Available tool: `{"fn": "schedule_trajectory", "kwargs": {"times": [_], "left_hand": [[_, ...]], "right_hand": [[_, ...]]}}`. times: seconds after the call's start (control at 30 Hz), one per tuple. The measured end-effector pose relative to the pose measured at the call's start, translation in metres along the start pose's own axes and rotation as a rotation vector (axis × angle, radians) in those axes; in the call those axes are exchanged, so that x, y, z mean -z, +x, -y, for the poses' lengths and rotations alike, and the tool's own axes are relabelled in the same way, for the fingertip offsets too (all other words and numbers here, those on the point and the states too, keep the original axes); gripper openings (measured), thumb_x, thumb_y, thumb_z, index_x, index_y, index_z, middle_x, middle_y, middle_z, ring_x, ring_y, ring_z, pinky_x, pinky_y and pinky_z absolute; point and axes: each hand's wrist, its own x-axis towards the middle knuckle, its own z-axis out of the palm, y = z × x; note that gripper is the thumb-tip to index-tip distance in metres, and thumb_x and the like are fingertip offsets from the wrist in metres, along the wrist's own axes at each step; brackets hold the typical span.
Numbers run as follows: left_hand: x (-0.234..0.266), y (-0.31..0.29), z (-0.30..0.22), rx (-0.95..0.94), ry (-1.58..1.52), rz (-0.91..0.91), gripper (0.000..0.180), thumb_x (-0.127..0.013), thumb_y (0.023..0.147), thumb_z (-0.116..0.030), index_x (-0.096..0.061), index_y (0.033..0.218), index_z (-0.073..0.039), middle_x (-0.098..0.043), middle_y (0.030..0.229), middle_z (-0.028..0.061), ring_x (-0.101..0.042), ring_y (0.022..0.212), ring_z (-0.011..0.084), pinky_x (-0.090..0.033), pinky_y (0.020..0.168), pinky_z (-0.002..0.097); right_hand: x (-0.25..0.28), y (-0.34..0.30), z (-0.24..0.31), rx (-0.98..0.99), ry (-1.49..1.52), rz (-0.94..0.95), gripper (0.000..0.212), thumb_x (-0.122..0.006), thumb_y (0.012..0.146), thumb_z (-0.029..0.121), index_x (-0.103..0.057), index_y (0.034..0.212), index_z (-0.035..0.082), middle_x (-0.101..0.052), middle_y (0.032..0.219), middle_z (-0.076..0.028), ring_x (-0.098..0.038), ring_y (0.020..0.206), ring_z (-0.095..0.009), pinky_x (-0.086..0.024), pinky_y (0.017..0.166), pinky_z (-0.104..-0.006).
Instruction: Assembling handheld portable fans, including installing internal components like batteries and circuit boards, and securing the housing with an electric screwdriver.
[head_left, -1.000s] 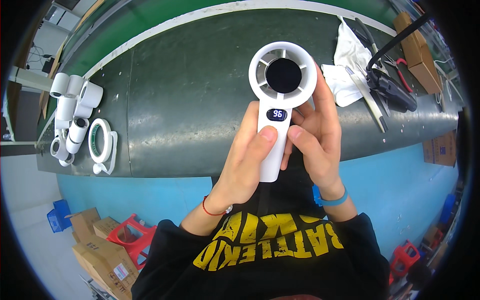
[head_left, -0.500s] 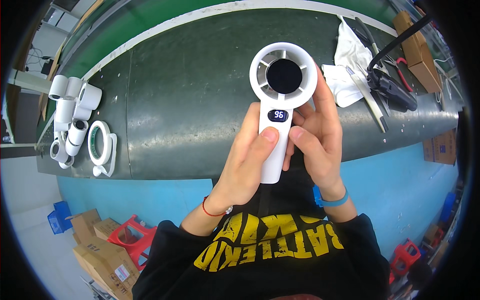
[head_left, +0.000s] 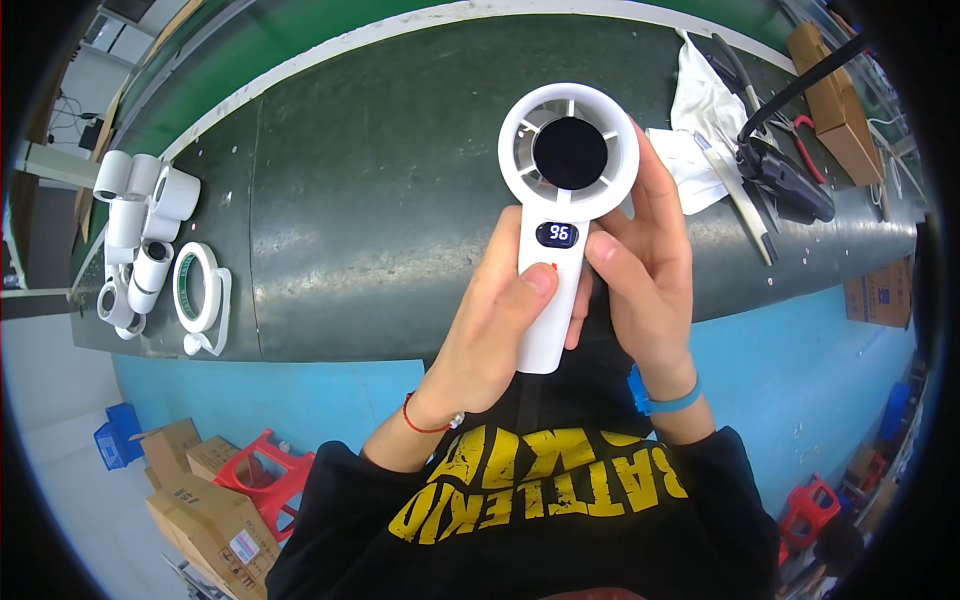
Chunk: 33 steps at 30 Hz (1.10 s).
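Table: The big dark green table (head_left: 380, 200) has its near edge right under the handle's end. If the fan gets dropped, I think it could bump that edge and fall to the floor.
Fan: The white fan (head_left: 562, 212) is held up in front of the black shirt, ring at the top. A loose hold could let it tip, since the ring looks heavy.
Left hand: This hand (head_left: 490, 315) has its thumb pressed on the front of the handle; its other fingers are hidden behind. If the thumb slides, it could push the wrong spot.
Right hand: This hand (head_left: 650, 260) has its fingers spread, pointer beside the ring, thumb by the handle's edge. I can't tell if it pinches. A fingertip could poke through the ring's gaps.
Screen: The thumbs could cover this little lit screen (head_left: 557, 235).
Red dot: The left thumb could hide this tiny dot (head_left: 554, 266).
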Motion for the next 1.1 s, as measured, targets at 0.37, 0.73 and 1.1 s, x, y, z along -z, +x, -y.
{"fn": "schedule_trajectory", "kwargs": {"times": [0.37, 0.73, 1.1], "left_hand": [[0.0029, -0.0005, 0.0025, 0.011, -0.013, 0.066, 0.057, -0.037, 0.098, -0.035, -0.027, 0.141, 0.001, -0.054, 0.081, 0.0089, -0.052, 0.065, 0.0110, -0.044, 0.062, 0.0250], [0.0002, 0.0026, 0.0024, 0.010, -0.049, 0.058, 0.059, -0.039, 0.097, -0.039, -0.028, 0.140, 0.000, -0.054, 0.081, 0.0089, -0.052, 0.064, 0.0114, -0.044, 0.061, 0.0254], [-0.0003, -0.0003, 0.0026, -0.020, -0.009, 0.018, 0.037, -0.038, 0.101, -0.030, -0.039, 0.123, 0.000, -0.055, 0.081, 0.0084, -0.053, 0.066, 0.0109, -0.044, 0.060, 0.0249]], "right_hand": [[0.0059, 0.0056, -0.0035, 0.087, -0.012, 0.114, 0.066, -0.053, 0.091, -0.003, -0.024, 0.151, 0.003, -0.037, 0.147, -0.015, -0.048, 0.124, -0.022, -0.047, 0.096, -0.0332], [-0.0002, 0.0075, 0.0005, 0.028, -0.042, 0.101, 0.073, -0.053, 0.090, 0.004, -0.018, 0.154, 0.007, -0.034, 0.151, -0.015, -0.042, 0.131, -0.022, -0.036, 0.107, -0.0356], [0.0004, 0.0042, 0.0017, -0.025, 0.089, 0.069, 0.074, -0.050, 0.089, 0.006, -0.017, 0.155, 0.006, -0.029, 0.154, -0.017, -0.049, 0.126, -0.026, -0.036, 0.108, -0.0395]]}}
